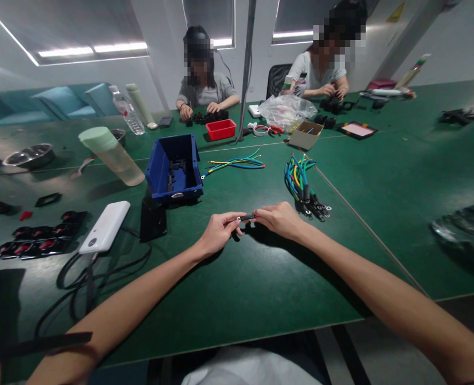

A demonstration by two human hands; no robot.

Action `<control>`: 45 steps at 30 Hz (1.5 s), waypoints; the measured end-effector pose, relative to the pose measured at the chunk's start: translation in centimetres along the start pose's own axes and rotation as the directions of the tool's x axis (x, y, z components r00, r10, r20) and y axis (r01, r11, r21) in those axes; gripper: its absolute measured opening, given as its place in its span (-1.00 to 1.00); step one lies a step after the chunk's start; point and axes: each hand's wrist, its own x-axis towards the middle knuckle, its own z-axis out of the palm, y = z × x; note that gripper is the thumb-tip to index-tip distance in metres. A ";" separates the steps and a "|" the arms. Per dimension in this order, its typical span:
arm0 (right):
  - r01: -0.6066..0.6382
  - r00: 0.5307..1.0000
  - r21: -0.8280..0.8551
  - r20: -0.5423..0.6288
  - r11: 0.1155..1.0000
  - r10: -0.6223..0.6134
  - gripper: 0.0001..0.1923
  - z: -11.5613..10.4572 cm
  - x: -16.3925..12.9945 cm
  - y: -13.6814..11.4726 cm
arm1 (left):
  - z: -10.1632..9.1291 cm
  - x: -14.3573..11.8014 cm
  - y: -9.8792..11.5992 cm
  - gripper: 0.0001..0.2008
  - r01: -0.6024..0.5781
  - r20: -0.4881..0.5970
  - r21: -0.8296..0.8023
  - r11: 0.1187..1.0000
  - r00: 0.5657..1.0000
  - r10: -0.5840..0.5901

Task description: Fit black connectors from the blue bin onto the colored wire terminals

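Observation:
My left hand point(217, 233) and my right hand point(279, 219) meet over the green table point(237, 289), both pinching a small black part with a metal end point(247, 217) between their fingertips. Just to the right of my right hand lies a bundle of coloured wires with black sleeves and ring terminals point(304, 187). A second loose set of coloured wires point(237, 163) lies farther back. A blue bin point(175, 167) holding black parts stands behind my left hand.
A white power bank point(105, 226) with black cables, a black box point(153, 219) and rows of black and red parts point(40, 239) lie to the left. A pale green tumbler point(110, 155) is tipped over. Two people work at the far side by a red tray point(221, 129).

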 end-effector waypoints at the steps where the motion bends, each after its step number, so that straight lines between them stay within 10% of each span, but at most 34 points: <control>1: 0.001 1.000 0.000 -0.003 1.000 -0.001 -0.59 0.0 0.0 0.0 | 0.0 0.0 0.0 -0.65 -0.001 -0.001 -0.002 1.000 1.000 0.001; 45: -0.011 1.000 0.036 0.021 0.999 0.011 -0.60 0.2 -0.2 -0.5 | -0.4 0.0 0.1 -0.64 0.006 0.066 0.072 0.997 0.998 -0.010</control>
